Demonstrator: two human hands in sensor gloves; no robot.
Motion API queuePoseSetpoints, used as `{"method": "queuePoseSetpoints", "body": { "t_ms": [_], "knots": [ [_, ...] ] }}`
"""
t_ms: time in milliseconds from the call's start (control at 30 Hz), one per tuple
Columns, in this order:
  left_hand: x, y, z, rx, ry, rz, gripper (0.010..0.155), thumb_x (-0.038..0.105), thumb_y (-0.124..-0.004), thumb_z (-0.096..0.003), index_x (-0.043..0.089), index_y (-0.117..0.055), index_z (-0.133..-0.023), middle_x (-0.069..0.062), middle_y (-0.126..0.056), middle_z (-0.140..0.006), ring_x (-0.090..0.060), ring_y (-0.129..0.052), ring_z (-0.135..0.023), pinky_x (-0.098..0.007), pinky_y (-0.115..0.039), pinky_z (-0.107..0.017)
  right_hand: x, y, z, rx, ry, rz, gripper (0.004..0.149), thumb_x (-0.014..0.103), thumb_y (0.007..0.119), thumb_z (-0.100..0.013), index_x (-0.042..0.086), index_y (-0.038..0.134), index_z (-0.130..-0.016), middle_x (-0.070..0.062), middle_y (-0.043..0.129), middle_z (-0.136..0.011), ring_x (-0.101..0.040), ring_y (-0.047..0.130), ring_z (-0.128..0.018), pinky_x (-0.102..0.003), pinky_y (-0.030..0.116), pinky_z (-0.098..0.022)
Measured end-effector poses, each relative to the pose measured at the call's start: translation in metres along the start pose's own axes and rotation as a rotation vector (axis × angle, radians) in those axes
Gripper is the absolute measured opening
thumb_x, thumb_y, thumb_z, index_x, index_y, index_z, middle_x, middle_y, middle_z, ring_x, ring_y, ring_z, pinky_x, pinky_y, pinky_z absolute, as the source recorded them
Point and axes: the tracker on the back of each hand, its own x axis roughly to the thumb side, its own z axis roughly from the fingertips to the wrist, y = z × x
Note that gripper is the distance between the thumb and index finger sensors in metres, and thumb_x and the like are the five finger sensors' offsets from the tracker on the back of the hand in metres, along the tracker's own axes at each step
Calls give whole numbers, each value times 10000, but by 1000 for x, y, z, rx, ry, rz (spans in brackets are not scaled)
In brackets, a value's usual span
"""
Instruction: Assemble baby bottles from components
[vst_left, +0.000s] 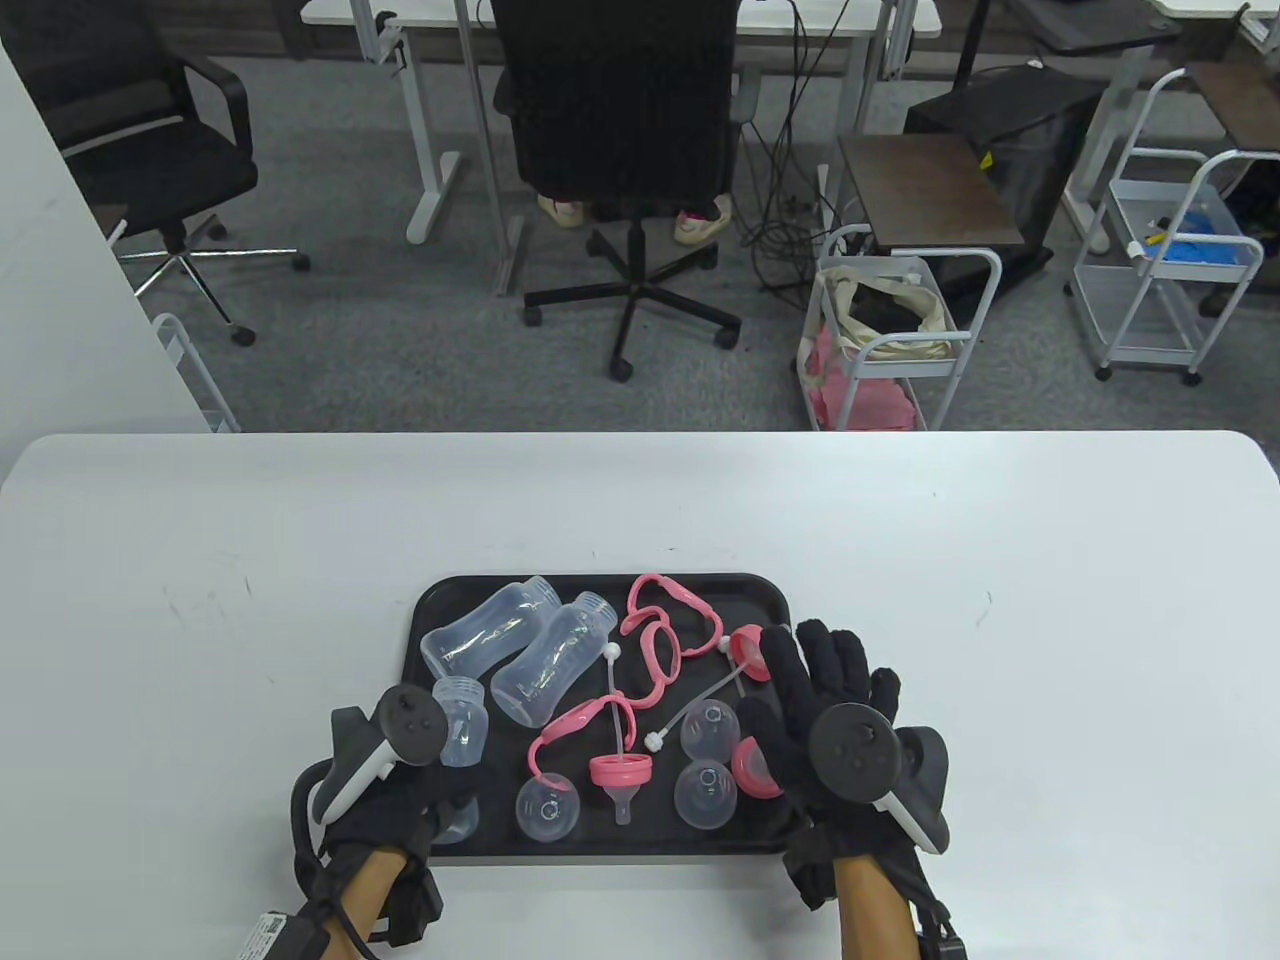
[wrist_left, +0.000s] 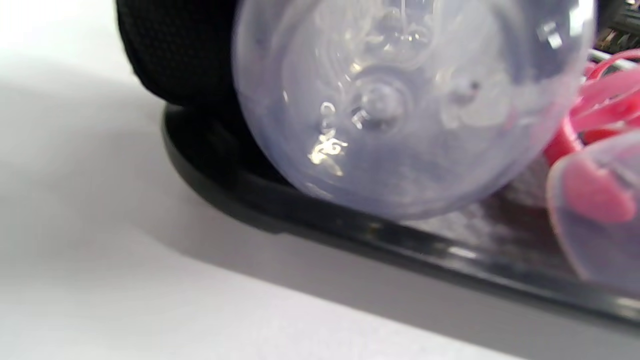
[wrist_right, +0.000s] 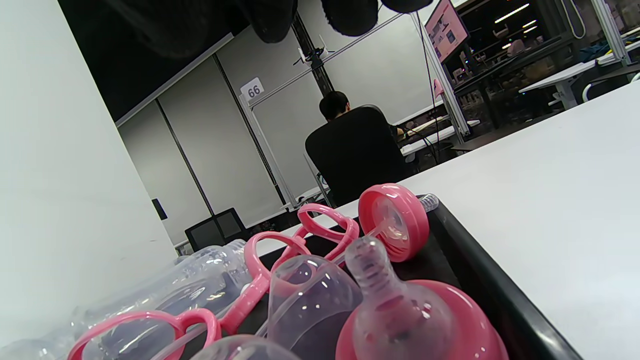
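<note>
Right hand (vst_left: 820, 700) spread flat and wide over the right end of the tray (vst_left: 600, 585), holding nothing; left hand (vst_left: 400, 800) at the tray's lower-left corner against a clear bottle (vst_left: 462, 722).

The right hand's fingers (vst_left: 835, 650) fan toward the upper right of the tray, above a pink collar with its teat (vst_left: 757, 768) and near a second pink collar (vst_left: 748, 650); the wrist view shows only fingertips at the top edge, clear of the parts. The left hand's fingers are hidden under its tracker, so whether they grip the bottle I cannot tell; its wrist view shows the bottle's base (wrist_left: 400, 110) close against black glove. Further out lie two clear bottles (vst_left: 520, 640) at upper left, pink handle rings (vst_left: 665, 625) top centre, clear domed caps (vst_left: 706, 795) and a teat collar (vst_left: 621, 772) along the lower middle.
</note>
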Motion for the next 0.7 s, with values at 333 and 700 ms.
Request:
{"method": "queuePoseSetpoints", "body": {
  "t_ms": [333, 700],
  "knots": [
    [-26, 31, 19, 94, -108, 193, 1092, 734, -734, -534, -37, -276, -1158, -188, -797, -1005, -322, -998, -740, -480, -838, -575, -10, -8, 1, -26, 39, -39, 687, 574, 659, -580, 308, 403, -1158, -106, 353, -1242, -418, 327, -1137, -731, 262, -758],
    [-41, 44, 26, 376, -208, 251, 1095, 700, -823, -470, 66, -269, -1170, -86, -694, -1101, -290, -916, -911, -510, -783, -670, -21, -10, 2, -36, 85, -139, 707, 576, 670, -579, 284, 391, -1160, -110, 409, -1231, -414, 422, -1128, -720, 334, -766]
  ]
}}
